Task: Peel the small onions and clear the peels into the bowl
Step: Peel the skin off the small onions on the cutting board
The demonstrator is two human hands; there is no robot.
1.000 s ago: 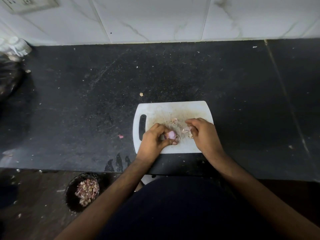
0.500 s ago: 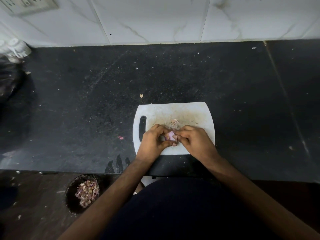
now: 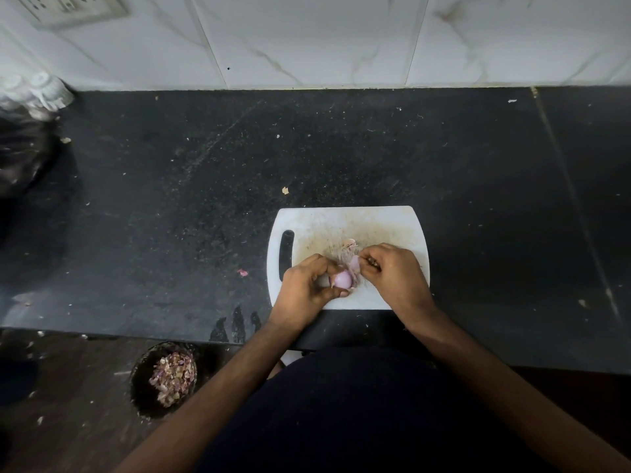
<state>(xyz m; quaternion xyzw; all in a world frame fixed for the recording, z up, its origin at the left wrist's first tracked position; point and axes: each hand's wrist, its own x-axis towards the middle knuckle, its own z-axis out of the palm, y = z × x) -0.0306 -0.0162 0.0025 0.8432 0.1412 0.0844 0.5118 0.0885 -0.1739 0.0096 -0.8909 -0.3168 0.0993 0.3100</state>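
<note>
The small onion (image 3: 343, 279) is smooth, glossy and pale purple, rounded like a marble, and sits low over the near part of the cutting board (image 3: 386, 227). The left hand (image 3: 307, 288) has its grip closed round it, thumb below and curled fingers above. A thin, papery strip of pink peel (image 3: 354, 264) stands up from the onion's far side, and the right hand (image 3: 396, 278) pinches its tip between thumb and forefinger, the grip closed tight on the skin. Just beyond the fingers a small dry scrap of peel (image 3: 351, 243) lies on the board.

The board is white plastic, rectangular with rounded corners and a dark slot handle at its left end, its middle scuffed and stained brownish. It lies flat on a black speckled stone bench (image 3: 170, 199), matte and dusted with pale crumbs; one pink fleck (image 3: 242, 272) lies left of the board. Below the bench edge, on the dark floor to the left, stands a round dark bowl (image 3: 140, 390) holding a heap of dry pinkish-brown peels (image 3: 172, 378). White marble-veined tiles (image 3: 307, 39) back the bench.
</note>
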